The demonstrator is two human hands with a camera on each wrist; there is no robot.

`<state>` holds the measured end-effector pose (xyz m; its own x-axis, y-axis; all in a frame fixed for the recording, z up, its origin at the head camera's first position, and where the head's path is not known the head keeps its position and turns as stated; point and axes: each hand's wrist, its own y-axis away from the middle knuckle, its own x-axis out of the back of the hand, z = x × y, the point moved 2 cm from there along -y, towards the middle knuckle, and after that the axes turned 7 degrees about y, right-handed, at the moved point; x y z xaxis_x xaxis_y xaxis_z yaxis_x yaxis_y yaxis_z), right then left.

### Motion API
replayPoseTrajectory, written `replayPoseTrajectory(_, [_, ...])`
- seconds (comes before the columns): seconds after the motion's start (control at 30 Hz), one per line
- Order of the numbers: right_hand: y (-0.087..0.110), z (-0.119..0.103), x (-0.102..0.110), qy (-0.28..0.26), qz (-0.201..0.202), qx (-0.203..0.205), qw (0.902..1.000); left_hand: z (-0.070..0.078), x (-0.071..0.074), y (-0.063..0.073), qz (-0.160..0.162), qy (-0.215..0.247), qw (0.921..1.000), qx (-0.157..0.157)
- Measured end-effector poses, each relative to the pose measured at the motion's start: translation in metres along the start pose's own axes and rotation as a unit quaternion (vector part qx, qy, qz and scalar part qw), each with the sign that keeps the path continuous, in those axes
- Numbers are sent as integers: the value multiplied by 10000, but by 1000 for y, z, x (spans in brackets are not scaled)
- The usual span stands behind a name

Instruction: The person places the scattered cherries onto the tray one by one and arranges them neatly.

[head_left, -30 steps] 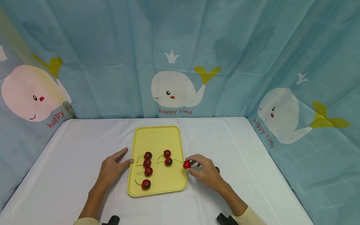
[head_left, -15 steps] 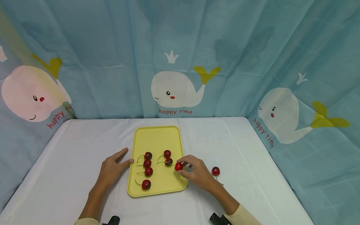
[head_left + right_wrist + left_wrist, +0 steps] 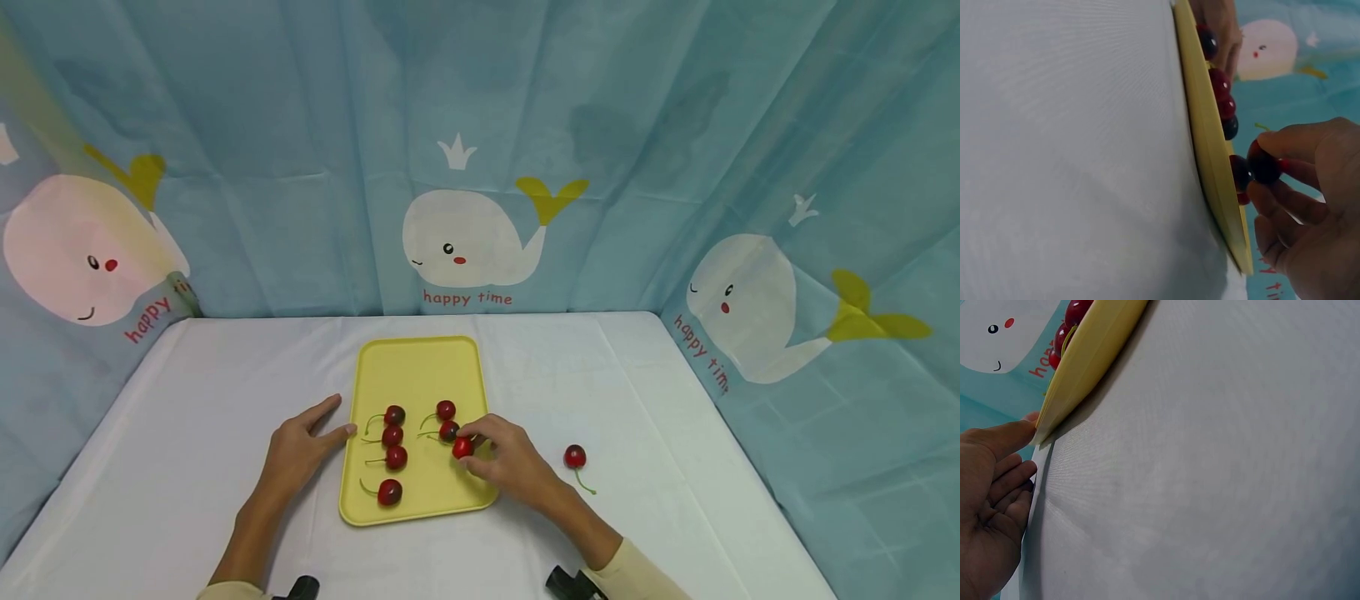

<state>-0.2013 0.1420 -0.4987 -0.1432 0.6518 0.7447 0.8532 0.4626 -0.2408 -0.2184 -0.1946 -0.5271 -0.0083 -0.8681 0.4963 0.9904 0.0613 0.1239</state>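
Note:
In the head view, my right hand (image 3: 513, 462) pinches a red cherry (image 3: 462, 448) between thumb and fingertips over the yellow tray (image 3: 420, 367). The held cherry (image 3: 1264, 164) looks dark in the right wrist view, close beside another cherry. Two cherries sit just beyond it, one of them a dark cherry (image 3: 448, 430). Several more form a column on the tray's left half, including a near cherry (image 3: 389, 492). My left hand (image 3: 296, 450) has its thumb against the tray's left edge, fingers relaxed. The left wrist view shows that hand (image 3: 997, 487) beside the tray wall.
One loose cherry (image 3: 575, 456) with a green stem lies on the white tablecloth (image 3: 645, 400), right of the tray. A blue curtain (image 3: 300, 167) printed with whales surrounds the table's back and sides.
My right hand has carried the cherry leftward from the tray's right edge to beside the two cherries there. The loose cherry on the cloth has come fully into sight. My left hand stays put.

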Motion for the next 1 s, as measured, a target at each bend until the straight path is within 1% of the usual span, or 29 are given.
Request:
replayPoseTrajectory(0.17, [-2,-3,-4,170,-97,-127,9997,-2,-1,-1,-16,-18,10000,28])
replayPoseTrajectory(0.63, [-4,-6,-13,596,-286,-266,9975,-4,0,-3,11,16,10000,-7])
replayPoseTrajectory(0.87, [-4,-7,-16,827,-400,-206,9956,-5,0,-2,33,24,10000,-7])
replayPoseTrajectory(1.0, [-4,-8,-17,925,-388,-137,9949,-5,-1,-2,34,9,10000,-29])
